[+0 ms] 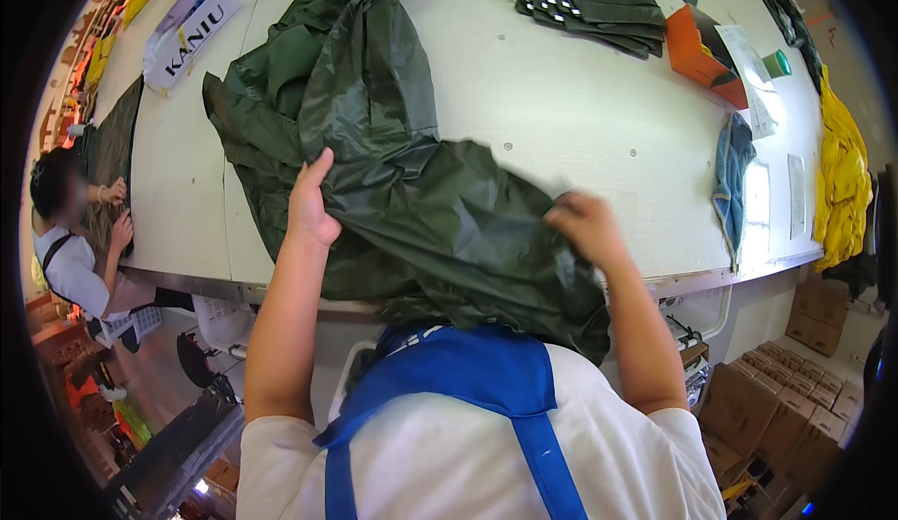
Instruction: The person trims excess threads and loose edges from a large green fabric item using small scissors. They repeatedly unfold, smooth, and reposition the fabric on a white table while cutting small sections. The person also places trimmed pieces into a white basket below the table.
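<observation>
A large, crumpled dark green garment (pixel 449 211) of shiny, rainwear-like fabric lies across the worktable and hangs over its near edge against my body. A wide, sleeve-like part of it stretches toward the far side. My left hand (pixel 313 207) holds the garment near its middle left, thumb on top and the other fingers hidden by the cloth. At the garment's right edge, my right hand (pixel 589 228) pinches the fabric with curled fingers, slightly blurred.
White worktable (pixel 552 118) ahead. Stacked dark green pieces (pixel 599 1) lie far off, beside an orange box (pixel 697 57). A blue cloth (pixel 732 179) and yellow garments (pixel 842 174) are right. A white box (pixel 192 29) stands left, where another person (pixel 75 239) handles dark fabric. Cartons (pixel 781 408) sit lower right.
</observation>
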A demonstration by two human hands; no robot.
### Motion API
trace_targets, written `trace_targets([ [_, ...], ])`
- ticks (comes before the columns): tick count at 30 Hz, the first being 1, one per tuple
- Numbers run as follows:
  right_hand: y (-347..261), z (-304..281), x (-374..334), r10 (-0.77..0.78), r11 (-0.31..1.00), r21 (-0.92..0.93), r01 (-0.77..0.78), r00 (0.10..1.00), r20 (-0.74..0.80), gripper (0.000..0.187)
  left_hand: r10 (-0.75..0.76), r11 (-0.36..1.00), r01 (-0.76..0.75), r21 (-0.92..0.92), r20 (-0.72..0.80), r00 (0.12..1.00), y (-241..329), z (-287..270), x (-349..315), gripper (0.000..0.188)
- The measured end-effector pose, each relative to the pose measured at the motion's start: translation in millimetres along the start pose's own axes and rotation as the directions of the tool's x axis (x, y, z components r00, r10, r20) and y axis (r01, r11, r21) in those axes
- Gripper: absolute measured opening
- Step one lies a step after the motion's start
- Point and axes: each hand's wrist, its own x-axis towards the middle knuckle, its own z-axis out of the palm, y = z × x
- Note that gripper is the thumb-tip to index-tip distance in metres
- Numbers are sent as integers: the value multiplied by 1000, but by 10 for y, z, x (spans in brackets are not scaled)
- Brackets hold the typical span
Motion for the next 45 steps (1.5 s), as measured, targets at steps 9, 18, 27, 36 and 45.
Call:
trace_targets([
  [9, -547, -845, -1075, 256, 920, -304, -247, 967, -9, 18, -11, 976, 56, 213, -208, 978, -481, -450, -288, 53],
  [18, -1033, -311, 788, -385, 899, -204, 388, 921, 55, 18, 356, -428, -244, 870, 411, 839, -347, -329, -284, 80],
  [27, -1094, 754, 2144, -486, 557, -444, 702, 709, 512, 38, 210, 20, -153, 988, 146, 967, -114, -151, 407, 38],
  [36, -891, 283, 1112, -814, 580, -94, 809, 571, -107, 21, 569, -194, -831, 521, 750, 337, -188, -163, -428, 20],
  [45, -781, 333, 909, -811, 580, -154, 800, 552, -193, 22, 591, -216, -842, 495, 753, 291, -210, -194, -503, 19],
])
